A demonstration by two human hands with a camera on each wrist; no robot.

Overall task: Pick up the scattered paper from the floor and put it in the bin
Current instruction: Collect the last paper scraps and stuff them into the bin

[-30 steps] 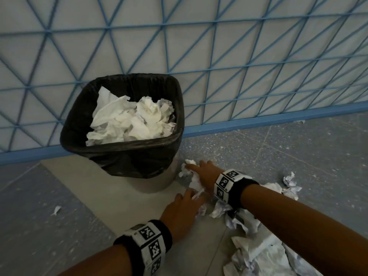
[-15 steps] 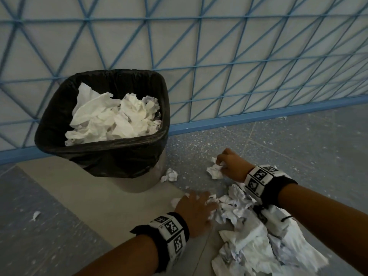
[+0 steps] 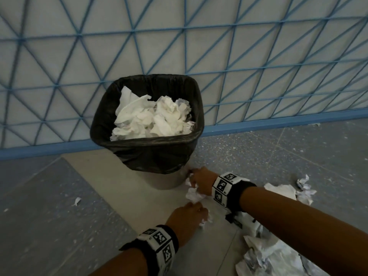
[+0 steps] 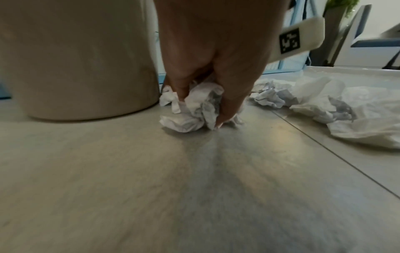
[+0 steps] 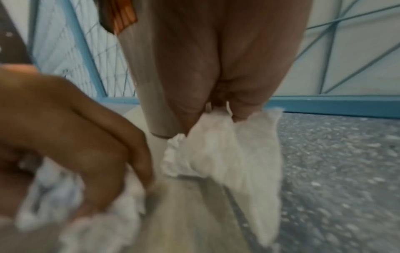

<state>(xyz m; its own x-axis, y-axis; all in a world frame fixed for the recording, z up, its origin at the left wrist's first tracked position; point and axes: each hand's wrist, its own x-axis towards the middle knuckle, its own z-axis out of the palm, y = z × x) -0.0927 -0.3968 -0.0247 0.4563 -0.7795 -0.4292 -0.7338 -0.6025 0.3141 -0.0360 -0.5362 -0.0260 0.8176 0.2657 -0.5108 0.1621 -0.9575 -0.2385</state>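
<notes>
Paper (image 3: pixel 192 193) looked light and crushable, lower centre: right hand (image 3: pixel 201 182) pinched 1 wad, left hand (image 3: pixel 186 218) curled round another (image 4: pixel 190 109) beside the bin (image 3: pixel 147 154).

Right wrist view: heavily motion-blurred; left hand (image 5: pixel 71 137) and crumpled paper (image 5: pixel 82 222) under it reduced to smears, cut by left edge.
Right hand (image 5: pixel 218 68) fingertips hidden behind held white paper (image 5: pixel 233 162).
Head view: left hand fingers hidden under own knuckles; paper pile (image 3: pixel 274 259) cut by bottom edge, partly covered by right forearm.
Bin (image 3: pixel 165 180) base mostly hidden by black liner (image 3: pixel 155 154).
Left wrist view: bin top cut by upper edge.
</notes>
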